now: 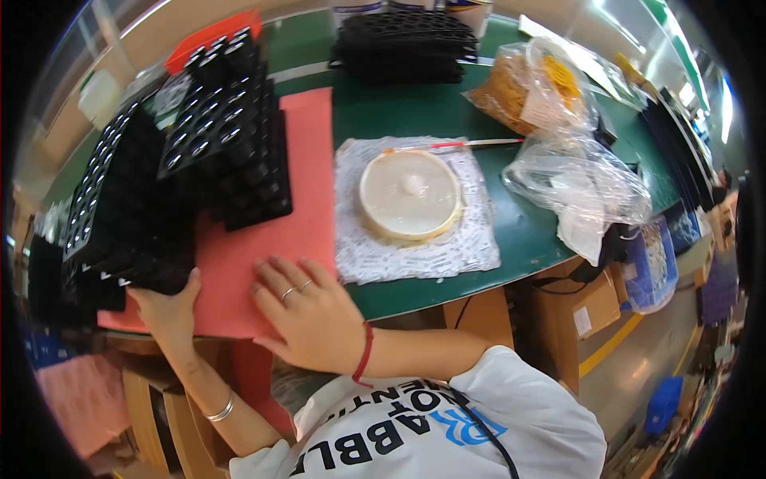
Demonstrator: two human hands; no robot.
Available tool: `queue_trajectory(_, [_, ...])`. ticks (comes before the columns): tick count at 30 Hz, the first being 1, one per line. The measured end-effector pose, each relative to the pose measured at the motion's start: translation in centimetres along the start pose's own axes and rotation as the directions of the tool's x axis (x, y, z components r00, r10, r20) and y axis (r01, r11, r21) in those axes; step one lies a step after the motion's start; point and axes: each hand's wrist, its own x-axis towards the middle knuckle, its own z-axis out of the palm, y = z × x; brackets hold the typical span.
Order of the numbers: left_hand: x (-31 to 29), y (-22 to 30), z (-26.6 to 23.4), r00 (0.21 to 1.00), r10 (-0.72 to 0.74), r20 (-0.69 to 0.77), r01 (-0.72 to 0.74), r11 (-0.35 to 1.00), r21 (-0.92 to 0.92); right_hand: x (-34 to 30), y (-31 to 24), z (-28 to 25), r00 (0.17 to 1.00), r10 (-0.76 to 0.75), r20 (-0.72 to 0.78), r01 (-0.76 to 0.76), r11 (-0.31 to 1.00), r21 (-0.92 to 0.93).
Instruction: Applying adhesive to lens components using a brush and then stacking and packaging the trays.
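My left hand (166, 310) grips the near end of a tall stack of black plastic trays (120, 199) with round cavities, at the left of the table. Its thumb lies against the stack's side, and part of the fingers is hidden at the lower edge. My right hand (311, 315) rests palm down on a pink foam sheet (239, 275), fingers stretched out and holding nothing. Beyond both hands, a second stack of black trays (227, 136) sits on the same sheet.
Right of the sheet, a round whitish lidded tub (411, 191) stands on a printed white pad (363, 259). A thin red-and-white stick (487, 143) lies behind it. Plastic bags (519, 92) are at the right, more black trays (407, 44) at the back, an orange bin (215, 36) far left.
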Motion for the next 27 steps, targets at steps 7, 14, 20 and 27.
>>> queue_trajectory(7, [-4.1, -0.2, -4.4, 0.998, 0.054, 0.02, -0.052, 0.993, -0.104, 0.2, -0.3, 0.0, 0.999, -0.05, 0.01, 0.05, 0.995, -0.08])
queue_trajectory(14, [-7.1, -2.3, -6.9, 1.0, 0.017, 0.018, -0.014, 0.991, -0.131, 0.5, -0.7, 0.2, 0.995, -0.097, 0.005, 0.097, 0.987, -0.131])
queue_trajectory(20, [-7.1, -2.5, -6.0, 0.998, 0.054, -0.009, -0.055, 0.989, -0.135, 0.5, -0.7, 0.0, 0.997, -0.074, 0.033, 0.079, 0.982, -0.169])
queue_trajectory(27, [-9.0, -7.5, -2.4, 0.988, 0.055, -0.145, -0.113, 0.893, -0.437, 1.4, 2.0, -8.0, 0.986, -0.157, 0.058, 0.159, 0.986, -0.039])
